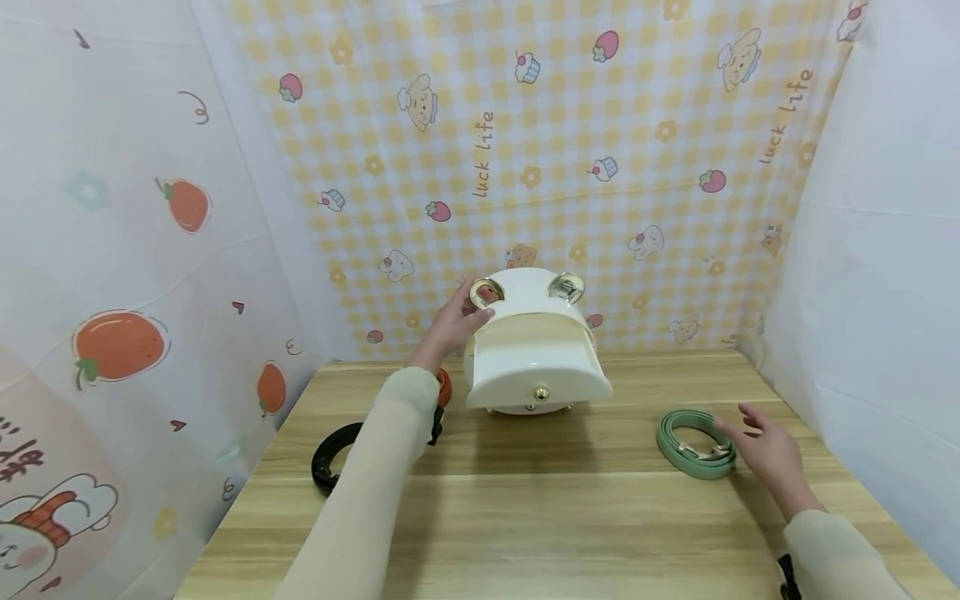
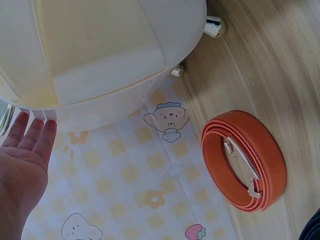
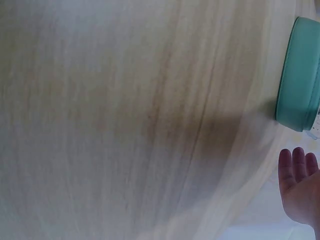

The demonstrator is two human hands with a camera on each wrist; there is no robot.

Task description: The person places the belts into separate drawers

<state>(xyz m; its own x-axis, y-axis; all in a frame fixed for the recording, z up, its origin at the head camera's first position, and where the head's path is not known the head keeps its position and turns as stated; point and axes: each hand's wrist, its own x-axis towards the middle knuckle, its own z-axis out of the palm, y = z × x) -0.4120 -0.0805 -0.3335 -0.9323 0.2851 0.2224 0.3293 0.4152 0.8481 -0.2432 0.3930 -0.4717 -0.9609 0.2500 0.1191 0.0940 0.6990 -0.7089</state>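
Observation:
A white rounded box (image 1: 528, 287) with two gold-rimmed round eyes on top stands on gold feet at the table's back. Its front compartment (image 1: 536, 354), with a gold knob (image 1: 542, 393), is swung out. My left hand (image 1: 448, 325) touches the box's left side by one eye, with straight fingers (image 2: 44, 137) against the shell in the left wrist view. At the right, my right hand (image 1: 772, 454) hovers beside a coiled green belt (image 1: 667, 442), thumb and fingers spread, holding nothing. The right wrist view shows these fingers (image 3: 299, 167) just apart from the belt.
A coiled orange belt (image 2: 272, 165) with a metal buckle lies left of the box, partly behind my left sleeve in the head view. Nearer is a coiled black belt (image 1: 322, 462), also partly covered. Patterned cloth (image 1: 540, 125) hangs behind the wooden table (image 1: 525, 517).

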